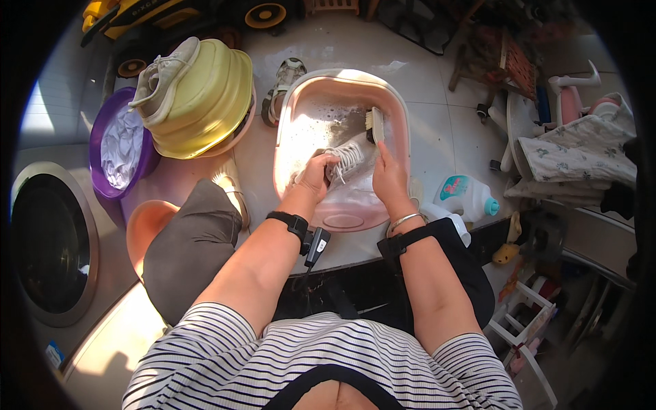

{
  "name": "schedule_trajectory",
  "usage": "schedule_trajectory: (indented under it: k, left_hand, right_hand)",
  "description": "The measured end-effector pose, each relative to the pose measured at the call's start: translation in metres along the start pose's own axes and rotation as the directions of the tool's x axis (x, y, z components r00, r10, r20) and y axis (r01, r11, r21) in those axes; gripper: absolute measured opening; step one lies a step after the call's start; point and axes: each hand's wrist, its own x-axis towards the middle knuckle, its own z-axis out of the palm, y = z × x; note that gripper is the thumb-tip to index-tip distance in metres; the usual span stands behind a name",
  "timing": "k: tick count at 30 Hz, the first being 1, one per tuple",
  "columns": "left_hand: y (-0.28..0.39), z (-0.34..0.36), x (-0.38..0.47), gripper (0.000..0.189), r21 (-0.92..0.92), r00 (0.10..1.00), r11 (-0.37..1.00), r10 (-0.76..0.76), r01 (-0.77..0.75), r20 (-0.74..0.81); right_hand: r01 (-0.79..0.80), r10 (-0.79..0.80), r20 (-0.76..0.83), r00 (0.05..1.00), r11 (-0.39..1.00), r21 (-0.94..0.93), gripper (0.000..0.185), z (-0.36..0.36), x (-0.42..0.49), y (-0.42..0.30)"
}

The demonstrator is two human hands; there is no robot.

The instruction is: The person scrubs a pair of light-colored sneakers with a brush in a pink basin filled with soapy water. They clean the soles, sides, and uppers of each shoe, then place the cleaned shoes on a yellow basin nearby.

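Note:
A pink plastic basin point(343, 221) with soapy water stands on the floor before me. Inside it is a wet white lace-up sneaker point(348, 159), its toe pointing away from me. My left hand point(313, 177) grips the sneaker near its ankle opening, the thumb beside the laces. In my right hand point(389, 171) is a scrub brush point(377, 125) with a pale back and light and dark bristles. The brush is held upright close to the toe, above the basin's right part; whether its bristles touch the shoe I cannot tell. Suds float at the basin's far end.
At left, another white sneaker point(166, 77) lies on an upturned yellow basin point(210, 102). Beside that stands a purple basin point(97, 174) holding white cloth point(122, 148). A sandal point(287, 84) rests behind the pink basin. Detergent bottles, one with a teal cap point(464, 197), lie at right.

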Motion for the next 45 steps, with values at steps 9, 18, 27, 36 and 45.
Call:
schedule_trajectory:
  k: [9, 18, 27, 36, 45]
  left_hand:
    - [0.0, 0.026, 0.004, 0.025, 0.157, 0.978, 0.986, -0.015, 0.048, -0.206]
    - [-0.013, 0.026, 0.004, 0.022, 0.545, 0.945, 0.834, 0.242, -0.087, -0.219]
    - [0.003, 0.026, -0.004, 0.012, 0.319, 0.994, 0.947, 0.056, -0.023, -0.097]
    - [0.0, 0.032, -0.017, 0.023, 0.518, 0.974, 0.841, 0.22, -0.158, -0.06]
    - [-0.006, 0.017, 0.006, 0.022, -0.048, 0.916, 0.993, 0.078, -0.106, -0.395]
  right_hand:
    - [0.031, 0.011, 0.201, 0.98, 0.979, -0.204, 0.044, -0.009, -0.071, -0.017]
    - [-0.137, 0.141, 0.073, 0.987, 0.989, -0.062, 0.039, 0.02, -0.003, 0.009]
    - [0.002, 0.013, 0.194, 0.981, 0.997, -0.077, 0.041, -0.009, -0.059, -0.017]
    - [-0.196, 0.196, -0.001, 0.981, 0.98, 0.031, 0.04, 0.018, 0.024, 0.018]
    - [-0.047, 0.037, 0.251, 0.967, 0.998, 0.033, 0.042, -0.002, -0.082, -0.036]
